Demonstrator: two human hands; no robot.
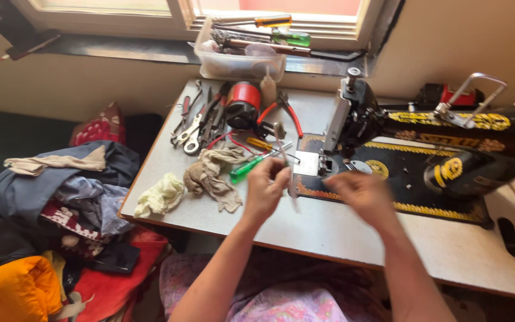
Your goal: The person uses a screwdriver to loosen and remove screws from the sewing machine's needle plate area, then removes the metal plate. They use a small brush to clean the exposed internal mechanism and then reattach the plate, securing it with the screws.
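- Head view: the left hand (265, 186) is closing its fingers around a thin, pale tool (287, 170); the tool is blurred and its kind cannot be told.
- The tool is standing roughly upright in that grip, above the front part of the worktop (329, 229), just beside the left end of the sewing machine (442, 149).
- The right hand (362, 194) is hovering over the machine's black base with gold ornament; motion blur is hiding the fingers, so whether it is open or gripping cannot be told.
- The machine's needle head and silver plate (308, 163) are sitting just behind and between the two hands.
- A green-handled screwdriver (247, 169) is lying on the worktop just left of the left hand, beside a crumpled grey rag (213, 176).
- A pale yellow cloth (161, 195) is lying near the worktop's left edge.
- Spanners and pliers (201, 122) are lying in a loose heap at the rear, next to a red and black cylinder (243, 104) and red-handled pliers (284, 113).
- A clear plastic tub (239, 64) holding more tools is resting on the window sill.
- A pile of clothing (61, 203) is lying to the left, off the worktop.
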